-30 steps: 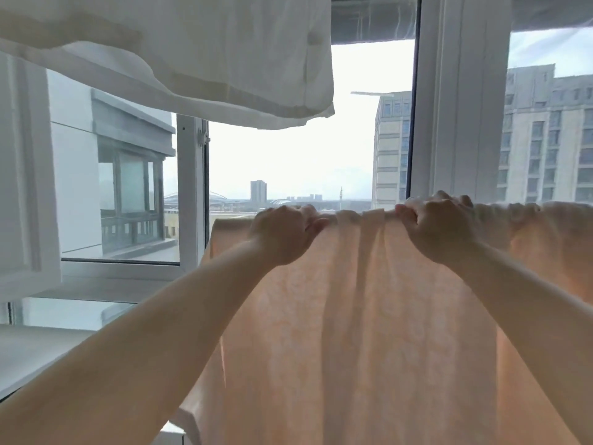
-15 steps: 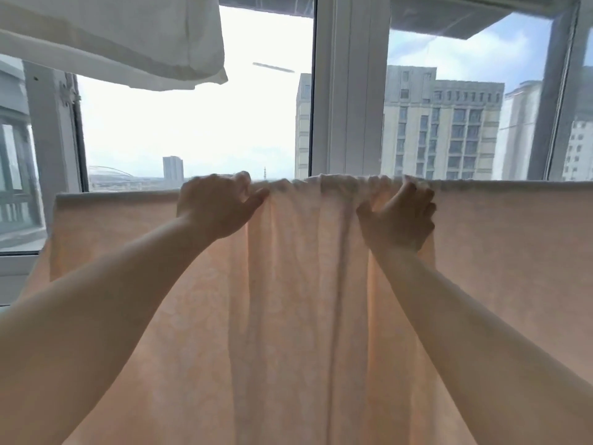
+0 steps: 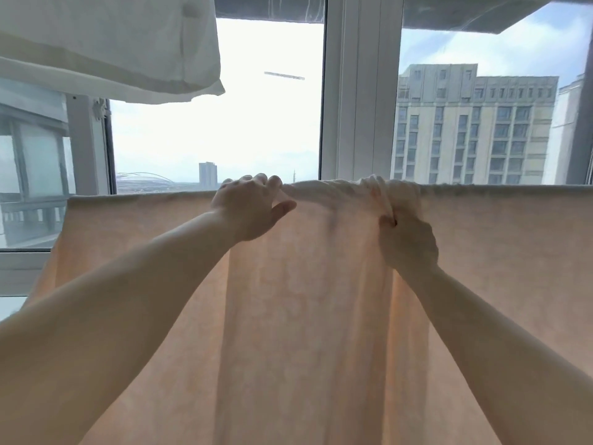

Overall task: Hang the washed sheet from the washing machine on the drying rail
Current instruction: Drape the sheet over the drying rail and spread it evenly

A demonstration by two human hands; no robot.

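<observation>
- Whereas half a second ago the right hand (image 3: 409, 242) lay with fingers up on the fold, its grip is now clamped on a bunched gather of the peach sheet (image 3: 308, 316) just below the top edge.
- Left hand (image 3: 248, 210) has its fingers hooked over the sheet's top fold, thumb spread, much as before.
- Sheet hangs draped across the window, the rail beneath hidden.
- White laundry (image 3: 106, 43) hangs upper left.

Sheet (image 3: 305, 316) hangs before window (image 3: 359, 91), below cloth (image 3: 106, 46).
</observation>
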